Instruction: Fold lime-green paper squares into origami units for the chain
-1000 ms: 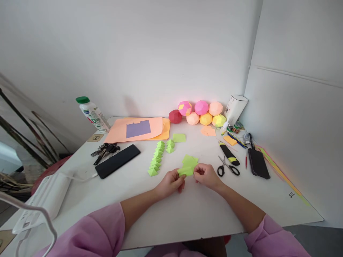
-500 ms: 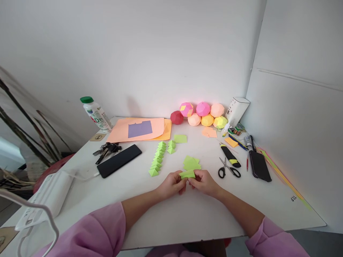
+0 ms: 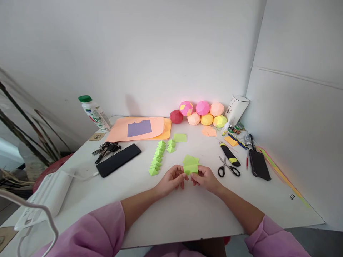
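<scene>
A small green paper piece [image 3: 190, 169] is stretched between my two hands above the table. My left hand [image 3: 173, 179] pinches its left edge between thumb and fingers. On the opposite side, my right hand [image 3: 207, 180] pinches the right edge. Just behind the held piece lie more flat green paper pieces [image 3: 190, 159], partly covered by it. Left of my hands runs a row of folded green paper units [image 3: 157, 157], with a shorter stack [image 3: 171, 146] beside it. A flat green sheet [image 3: 180, 137] lies farther back.
Scissors [image 3: 228, 167], a cutter knife [image 3: 229, 154] and a phone [image 3: 259, 164] lie at right. Faceted paper balls [image 3: 203, 108] are piled against the wall. At left are a black power bank [image 3: 119, 160], keys [image 3: 106, 150], a bottle [image 3: 96, 116] and orange sheets [image 3: 118, 130].
The green paper, seen as a narrow folded strip before, now shows a taller face between my fingers. Both hands have shifted slightly, and the whole view has moved a little.
</scene>
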`<state>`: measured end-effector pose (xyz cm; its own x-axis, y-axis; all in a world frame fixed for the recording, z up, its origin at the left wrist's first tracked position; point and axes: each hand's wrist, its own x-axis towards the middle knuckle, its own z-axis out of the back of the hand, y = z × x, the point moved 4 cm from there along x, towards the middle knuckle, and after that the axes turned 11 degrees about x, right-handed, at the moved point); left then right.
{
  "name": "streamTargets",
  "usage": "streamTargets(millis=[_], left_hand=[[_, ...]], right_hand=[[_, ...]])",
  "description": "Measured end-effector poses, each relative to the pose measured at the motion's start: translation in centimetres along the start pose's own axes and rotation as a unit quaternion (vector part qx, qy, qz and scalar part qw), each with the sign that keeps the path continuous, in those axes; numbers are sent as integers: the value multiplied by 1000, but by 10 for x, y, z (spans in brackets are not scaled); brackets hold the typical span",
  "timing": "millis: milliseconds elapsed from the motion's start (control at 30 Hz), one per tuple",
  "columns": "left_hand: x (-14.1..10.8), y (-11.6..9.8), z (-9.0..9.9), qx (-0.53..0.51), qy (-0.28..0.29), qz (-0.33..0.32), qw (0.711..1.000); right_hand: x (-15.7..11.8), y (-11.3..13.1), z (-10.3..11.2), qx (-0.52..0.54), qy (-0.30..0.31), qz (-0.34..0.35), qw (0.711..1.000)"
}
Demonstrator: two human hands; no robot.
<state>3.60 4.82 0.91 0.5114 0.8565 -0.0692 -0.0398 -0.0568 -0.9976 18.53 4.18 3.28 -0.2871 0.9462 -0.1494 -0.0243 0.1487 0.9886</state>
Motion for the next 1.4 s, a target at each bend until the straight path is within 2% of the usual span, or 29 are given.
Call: streamTargets(millis=[133, 300, 467, 600, 700, 767, 867, 1000, 1100, 1167, 1333, 1400], left_hand=[[2, 3, -2, 21, 19, 24, 999], [2, 7, 0, 16, 3, 48, 999], [3, 10, 4, -33, -44, 27, 998], [4, 11, 4, -32, -33, 11, 999], [3, 10, 4, -26, -26, 7, 999], [2, 8, 2, -15, -11, 9, 1000], [0, 3, -2, 13, 14, 15, 1000], [-2, -1, -4, 45, 2, 31, 999], [-2, -1, -3, 57, -2, 27, 998], [-2, 0, -2, 48, 1, 23, 999], [-2, 2, -1, 50, 3, 28, 998], [-3, -1, -2, 68, 9, 18, 997]], right_hand=[[1, -5, -1, -25, 24, 0, 999], [3, -8, 7, -64, -21, 46, 997], [4, -10, 5, -41, -3, 0, 999], [4, -12, 3, -40, 19, -32, 998], [4, -11, 2, -37, 13, -26, 999], [3, -9, 1, -57, -6, -1, 998], [0, -5, -2, -134, -48, 73, 987], [-5, 1, -11, -257, -83, 212, 939], [-8, 3, -15, -298, -81, 272, 911], [-8, 2, -14, -298, -79, 263, 914], [-2, -5, -8, -221, -53, 137, 964], [-1, -7, -8, -181, -33, 106, 977]])
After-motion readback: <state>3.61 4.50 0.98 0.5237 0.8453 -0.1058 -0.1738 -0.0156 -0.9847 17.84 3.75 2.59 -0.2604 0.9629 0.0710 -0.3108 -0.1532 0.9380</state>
